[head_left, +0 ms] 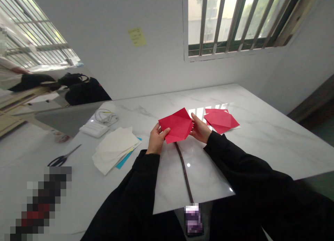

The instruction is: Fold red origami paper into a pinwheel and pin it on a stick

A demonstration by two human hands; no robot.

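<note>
A sheet of red paper, with creases and angled corners, is held up just above the marble-look table. My left hand grips its left edge, the thumb lying on the front and the fingers behind. At the right edge my right hand holds the paper too, its fingertips partly hidden behind it and its thumb raised beside the edge. Close to my right hand lies a pile of red paper pieces with some white showing beneath. Left of my left hand is a stack of cream paper sheets, with blue paper under it.
Dark-handled scissors lie on the left of the table. Behind the cream stack are a white box and a coiled cable. A dark strap hangs down to a blurred phone-like object. Another person's arm shows far left.
</note>
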